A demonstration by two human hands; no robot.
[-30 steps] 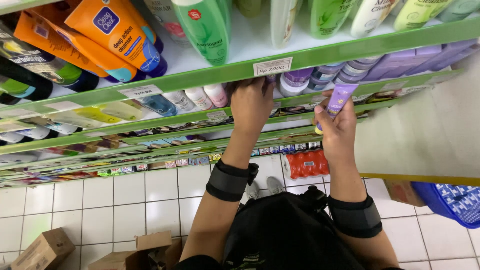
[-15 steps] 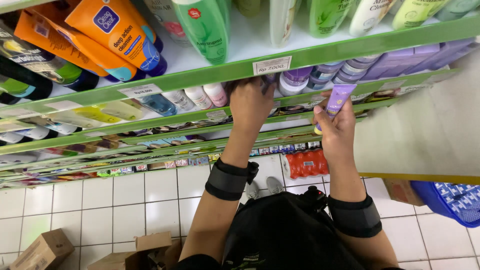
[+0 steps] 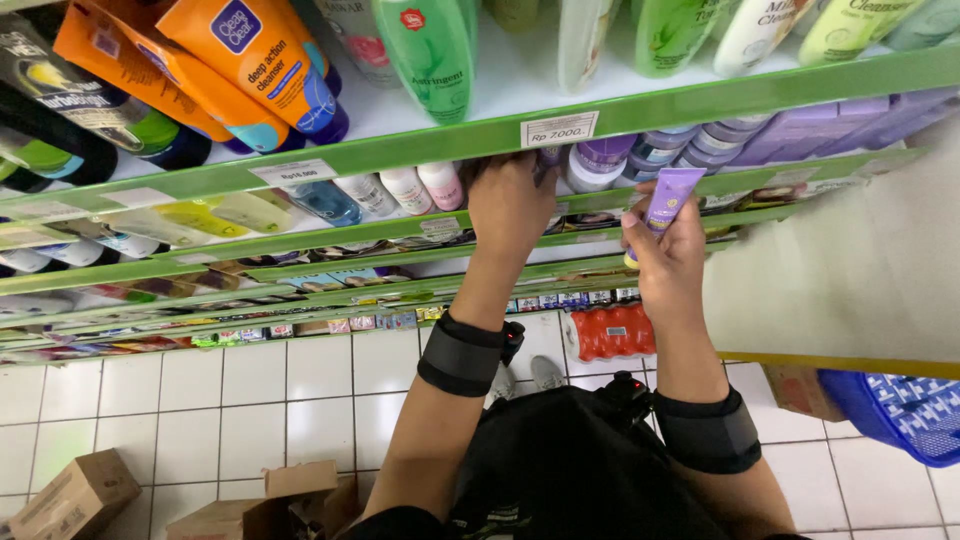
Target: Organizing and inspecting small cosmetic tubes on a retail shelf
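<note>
**Tight shelf gaps, open aisle below**

The slot between the upper green metal shelf edge (image 3: 700, 95) and the next green shelf lip (image 3: 330, 235) is narrow. The left hand (image 3: 512, 205) fills part of it, hemmed in by small white and pink-capped bottles (image 3: 405, 188) on one side and lilac round jars (image 3: 605, 160) on the other. The right hand (image 3: 668, 262), closed around a lilac squeeze tube (image 3: 670, 198), hangs in free space in front of the shelves. Below, the white tiled floor (image 3: 280, 390) is open between brown cardboard boxes (image 3: 75, 495) and a blue plastic basket (image 3: 895, 410).
</note>
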